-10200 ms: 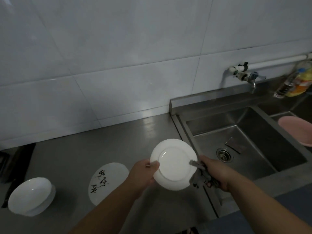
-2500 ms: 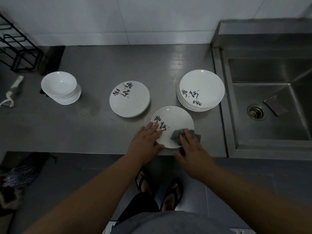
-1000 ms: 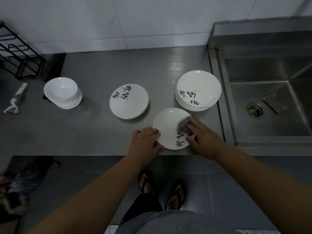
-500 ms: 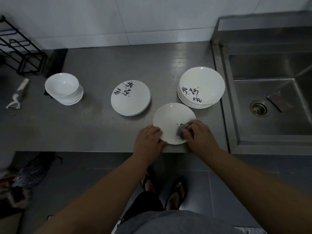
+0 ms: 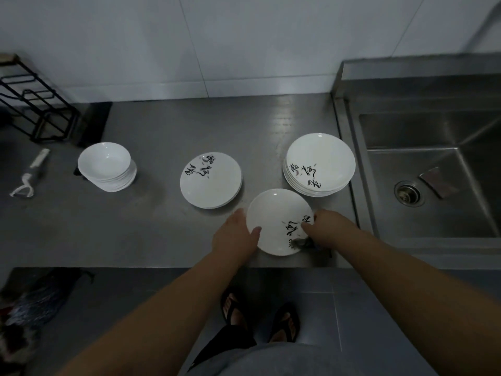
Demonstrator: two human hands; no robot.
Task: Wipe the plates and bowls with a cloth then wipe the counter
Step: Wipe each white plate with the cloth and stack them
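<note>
A white plate with black brush lettering lies near the counter's front edge. My left hand grips its left rim, thumb on top. My right hand holds the plate's right rim and a grey cloth, which is bunched at the plate's lower right. To the right stands a stack of several matching plates. Left of centre lies a low stack of plates. A stack of white bowls stands further left on the steel counter.
A steel sink with a drain adjoins the counter on the right. A black wire rack stands at the back left, with a peeler lying in front of it. My sandalled feet are below the counter edge.
The plate has been turned, so its lettering now sits at the right. My right hand with the cloth has slid from the plate's middle to its right rim.
</note>
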